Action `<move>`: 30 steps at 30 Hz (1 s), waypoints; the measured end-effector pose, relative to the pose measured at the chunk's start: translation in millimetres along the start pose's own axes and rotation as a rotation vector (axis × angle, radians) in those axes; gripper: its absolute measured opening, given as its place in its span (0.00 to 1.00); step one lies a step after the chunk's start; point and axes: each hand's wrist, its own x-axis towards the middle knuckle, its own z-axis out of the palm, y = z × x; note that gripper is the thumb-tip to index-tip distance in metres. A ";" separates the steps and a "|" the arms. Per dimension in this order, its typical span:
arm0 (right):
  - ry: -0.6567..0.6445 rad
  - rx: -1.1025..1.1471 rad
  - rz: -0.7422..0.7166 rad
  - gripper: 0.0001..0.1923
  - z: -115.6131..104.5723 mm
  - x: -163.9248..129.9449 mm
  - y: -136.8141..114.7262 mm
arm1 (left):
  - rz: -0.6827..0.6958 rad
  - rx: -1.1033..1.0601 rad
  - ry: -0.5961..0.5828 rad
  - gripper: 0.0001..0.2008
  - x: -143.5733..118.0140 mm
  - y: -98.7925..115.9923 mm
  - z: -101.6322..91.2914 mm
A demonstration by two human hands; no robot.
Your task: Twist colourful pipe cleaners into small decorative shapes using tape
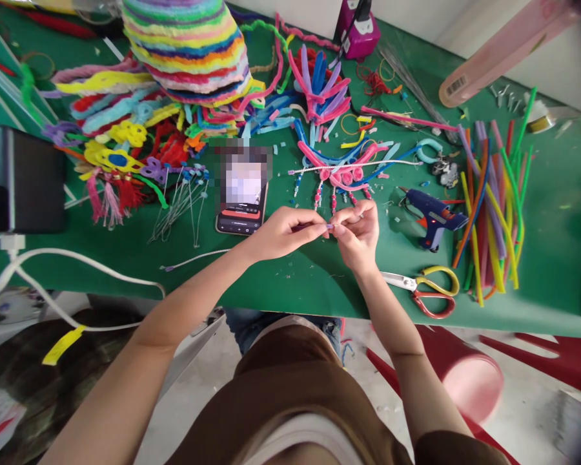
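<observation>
Left hand (pixel 290 229) and right hand (pixel 361 236) pinching a small purple piece (pixel 330 227) above the table (pixel 281 284).

Fingers of both hands are clamping it, tips nearly meeting and mostly hiding it; possibly a fuzzy stem. Judged light, soft and bendable, it is probably needing only a gentle hold near its ends. Just beyond, a pink-and-blue beaded ornament (pixel 341 175) is lying; farther back, a spiky pink-and-purple bundle (pixel 319 97) is resting.

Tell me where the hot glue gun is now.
In the head view, the hot glue gun lies on the green tabletop, right of the right hand, between the scissors below and the metal keyring charms above.
</observation>
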 end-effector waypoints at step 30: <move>-0.047 0.052 -0.029 0.21 -4.4 -1.2 -1.2 | 0.061 -0.056 -0.025 0.15 1.4 -5.2 2.0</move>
